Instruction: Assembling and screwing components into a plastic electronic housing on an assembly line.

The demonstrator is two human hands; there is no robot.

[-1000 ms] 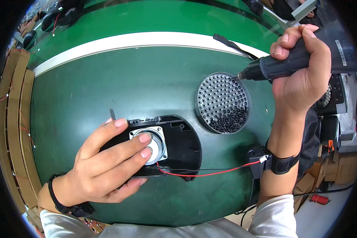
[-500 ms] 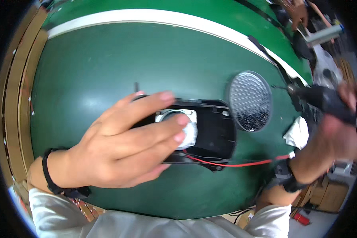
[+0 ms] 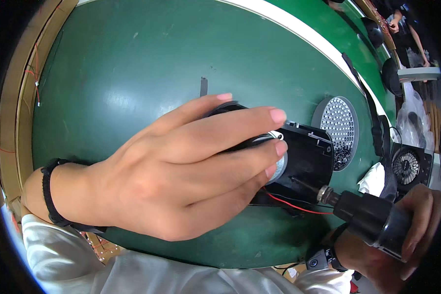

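Hands, two, set apart. Left hand (image 3: 176, 171): spread palm down over the housing, its fingertips at the speaker; thumb hidden, so whether it grips cannot be told. Right hand (image 3: 419, 235): wrapped round the driver.

Housing (image 3: 306, 161), one, black: under the left hand's fingers, showing beyond them toward the right hand. Speaker (image 3: 281, 166), one: set in the housing, mostly covered by the left fingers. Driver (image 3: 372, 215), one, black: bit pointing toward the left hand, over the housing; contact unclear. Wires, two: one red (image 3: 299, 208), one black, between the hands.

Tag (image 3: 292, 271), one, white: near the right wrist; any writing too small to read.

Table (image 3: 132, 59), one, dark green, scuffed: beneath both hands. White border (image 3: 289, 24): along its far edge, with a brighter green surface (image 3: 323, 24) beyond.

Dish (image 3: 336, 117), one, grey, perforated: on the table, ahead of the right hand. Screws (image 3: 342, 158), black, too many to count: in the dish's near end. Cloth (image 3: 372, 180), one, white, and fan (image 3: 406, 166), one, black: ahead of the right hand. Cartons (image 3: 22, 98), brown, count unclear: left of the left hand. Co-worker (image 3: 411, 29), one: far ahead of the right hand.
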